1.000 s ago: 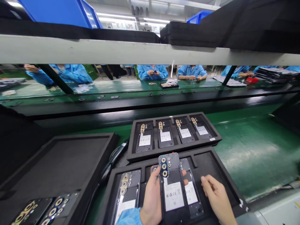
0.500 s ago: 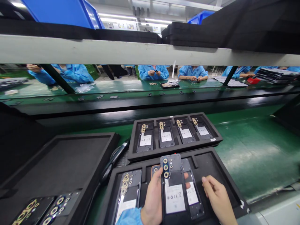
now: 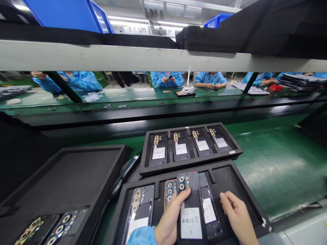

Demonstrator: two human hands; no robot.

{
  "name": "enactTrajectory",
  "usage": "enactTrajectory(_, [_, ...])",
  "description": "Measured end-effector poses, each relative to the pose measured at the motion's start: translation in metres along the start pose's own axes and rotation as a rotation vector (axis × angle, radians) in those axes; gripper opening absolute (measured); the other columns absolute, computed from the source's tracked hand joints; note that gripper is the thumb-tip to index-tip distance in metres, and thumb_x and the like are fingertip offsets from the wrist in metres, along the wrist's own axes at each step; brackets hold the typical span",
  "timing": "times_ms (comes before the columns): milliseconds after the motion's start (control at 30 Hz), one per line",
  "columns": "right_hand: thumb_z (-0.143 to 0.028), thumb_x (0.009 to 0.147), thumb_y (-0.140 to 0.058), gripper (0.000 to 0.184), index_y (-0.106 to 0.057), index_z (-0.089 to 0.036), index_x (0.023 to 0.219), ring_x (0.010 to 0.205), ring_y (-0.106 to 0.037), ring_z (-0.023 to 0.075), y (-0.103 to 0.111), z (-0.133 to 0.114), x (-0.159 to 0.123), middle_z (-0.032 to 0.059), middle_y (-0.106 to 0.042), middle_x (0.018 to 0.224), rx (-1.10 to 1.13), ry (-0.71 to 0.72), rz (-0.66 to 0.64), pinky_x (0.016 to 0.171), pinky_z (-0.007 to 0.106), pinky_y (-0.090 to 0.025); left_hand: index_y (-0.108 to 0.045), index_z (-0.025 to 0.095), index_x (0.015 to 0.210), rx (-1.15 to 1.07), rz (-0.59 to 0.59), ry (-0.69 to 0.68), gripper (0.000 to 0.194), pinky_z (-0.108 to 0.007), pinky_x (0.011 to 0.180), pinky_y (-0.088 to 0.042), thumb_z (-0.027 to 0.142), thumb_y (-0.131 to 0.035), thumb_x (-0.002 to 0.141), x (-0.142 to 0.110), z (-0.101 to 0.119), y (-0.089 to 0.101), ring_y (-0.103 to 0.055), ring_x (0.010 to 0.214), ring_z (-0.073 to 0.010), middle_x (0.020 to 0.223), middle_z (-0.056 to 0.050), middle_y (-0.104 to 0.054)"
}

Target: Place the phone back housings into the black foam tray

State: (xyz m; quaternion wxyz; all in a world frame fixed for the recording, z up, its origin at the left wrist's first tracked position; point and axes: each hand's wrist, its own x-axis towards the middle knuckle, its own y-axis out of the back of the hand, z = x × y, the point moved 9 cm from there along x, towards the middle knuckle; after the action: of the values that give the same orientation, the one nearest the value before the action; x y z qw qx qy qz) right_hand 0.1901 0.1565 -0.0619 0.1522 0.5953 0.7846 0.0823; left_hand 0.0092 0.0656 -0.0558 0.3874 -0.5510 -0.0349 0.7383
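My left hand (image 3: 171,213) is closed round a smartphone without its back cover (image 3: 190,200), its thumb lying across the upper part beside the camera rings. The phone is upright, showing a dark frame and a white battery label. Below it is a black foam tray (image 3: 217,178) with a second phone (image 3: 212,214) just behind, an orange-edged phone (image 3: 169,190) partly hidden by my hand, and another phone (image 3: 140,211) at the left. Over the tray's right side my right hand (image 3: 236,211) is curled, thumb against forefinger; anything between them is hidden.
A second foam tray (image 3: 194,164) with several phones stands behind. At left is a large foam tray (image 3: 89,153) holding two phones (image 3: 65,228). A shelf beam (image 3: 143,59) crosses above. Beyond the dark conveyor belt (image 3: 158,110) with small parts, several people in blue sleeves (image 3: 167,78) work.
My left thumb has slid from the phone's left edge onto its face near the cameras. The phone has shifted slightly down and right. My right hand has stayed put. Parts on the belt have moved slightly left.
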Motion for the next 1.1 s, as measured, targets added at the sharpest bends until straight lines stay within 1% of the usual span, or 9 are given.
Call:
enactTrajectory(133, [-0.072, 0.087, -0.047, 0.057, -0.041, -0.021, 0.063, 0.055, -0.032, 0.0124, 0.0, -0.001, -0.001, -0.0043, -0.03, 0.06, -0.009, -0.001, 0.003, 0.052, 0.026, -0.028, -0.053, 0.013, 0.113, 0.033, -0.002, -0.003, 0.031, -0.037, 0.078, -0.059, 0.02, -0.066, 0.086, 0.003, -0.001, 0.002, -0.071, 0.083, -0.0275, 0.1, -0.016, -0.07])
enactTrajectory(267, [-0.073, 0.086, -0.048, 0.057, -0.041, -0.021, 0.062, 0.054, -0.033, 0.0126, 0.001, -0.002, -0.001, -0.004, -0.032, 0.059, -0.015, -0.001, 0.011, 0.051, 0.026, -0.029, -0.054, 0.012, 0.107, 0.075, -0.017, -0.023, 0.027, -0.038, 0.078, -0.059, 0.017, -0.065, 0.083, 0.005, -0.001, 0.005, -0.07, 0.087, -0.0299, 0.098, -0.017, -0.07])
enactTrajectory(467, [-0.072, 0.087, -0.047, 0.057, -0.043, -0.021, 0.063, 0.053, -0.034, 0.0127, 0.001, -0.002, 0.0, -0.004, -0.032, 0.058, -0.026, -0.004, 0.005, 0.05, 0.026, -0.029, -0.055, 0.013, 0.111, 0.112, -0.061, -0.079, 0.049, -0.041, 0.079, -0.059, 0.022, -0.077, 0.068, 0.003, 0.001, 0.005, -0.069, 0.092, -0.0334, 0.099, -0.015, -0.07])
enactTrajectory(633, [-0.073, 0.086, -0.048, 0.057, -0.042, -0.021, 0.062, 0.053, -0.033, 0.0124, 0.002, -0.002, 0.0, -0.004, -0.032, 0.058, -0.025, -0.001, 0.009, 0.05, 0.026, -0.029, -0.051, 0.015, 0.124, 0.102, -0.097, -0.072, 0.074, -0.043, 0.084, -0.058, 0.02, -0.085, 0.058, 0.001, 0.001, 0.002, -0.068, 0.097, -0.0352, 0.102, -0.014, -0.07])
enactTrajectory(733, [-0.072, 0.087, -0.048, 0.057, -0.042, -0.021, 0.062, 0.053, -0.034, 0.0124, 0.002, -0.002, -0.001, -0.0041, -0.032, 0.058, -0.019, -0.001, 0.012, 0.05, 0.026, -0.029, -0.054, 0.011, 0.124, 0.045, -0.16, -0.011, 0.063, -0.044, 0.092, -0.055, 0.033, -0.081, 0.071, 0.001, -0.002, -0.005, -0.066, 0.104, -0.0349, 0.105, -0.016, -0.07])
enactTrajectory(833, [-0.072, 0.087, -0.048, 0.057, -0.042, -0.021, 0.062, 0.052, -0.034, 0.0121, 0.002, -0.002, -0.001, -0.0043, -0.032, 0.057, -0.012, 0.002, 0.015, 0.05, 0.026, -0.028, -0.057, 0.007, 0.125, -0.083, -0.336, 0.007, 0.054, -0.049, 0.099, -0.051, 0.046, -0.063, 0.088, -0.003, 0.0, -0.023, -0.065, 0.106, -0.0361, 0.107, -0.018, -0.069])
enactTrajectory(900, [-0.072, 0.086, -0.049, 0.057, -0.042, -0.021, 0.062, 0.051, -0.034, 0.012, 0.002, -0.002, -0.001, -0.0044, -0.032, 0.057, -0.008, 0.003, 0.018, 0.049, 0.026, -0.028, -0.057, 0.007, 0.128, -0.131, -0.405, 0.008, 0.054, -0.051, 0.102, -0.048, 0.049, -0.051, 0.094, -0.006, 0.003, -0.031, -0.065, 0.106, -0.0361, 0.109, -0.018, -0.069])
enactTrajectory(967, [-0.071, 0.087, -0.049, 0.056, -0.043, -0.021, 0.062, 0.051, -0.035, 0.0121, 0.002, -0.001, -0.001, -0.0044, -0.032, 0.056, -0.005, 0.003, 0.019, 0.048, 0.026, -0.029, -0.056, 0.009, 0.131, -0.137, -0.412, 0.023, 0.056, -0.051, 0.104, -0.046, 0.051, -0.044, 0.096, -0.007, 0.002, -0.033, -0.065, 0.106, -0.0356, 0.11, -0.017, -0.068])
enactTrajectory(1100, [-0.069, 0.087, -0.051, 0.054, -0.044, -0.021, 0.063, 0.051, -0.035, 0.0123, 0.002, 0.0, -0.001, -0.0044, -0.033, 0.057, 0.002, 0.005, 0.025, 0.048, 0.026, -0.029, -0.052, 0.01, 0.135, -0.128, -0.393, 0.014, 0.058, -0.052, 0.106, -0.045, 0.052, -0.043, 0.096, -0.006, 0.003, -0.031, -0.065, 0.106, -0.0357, 0.113, -0.017, -0.068])
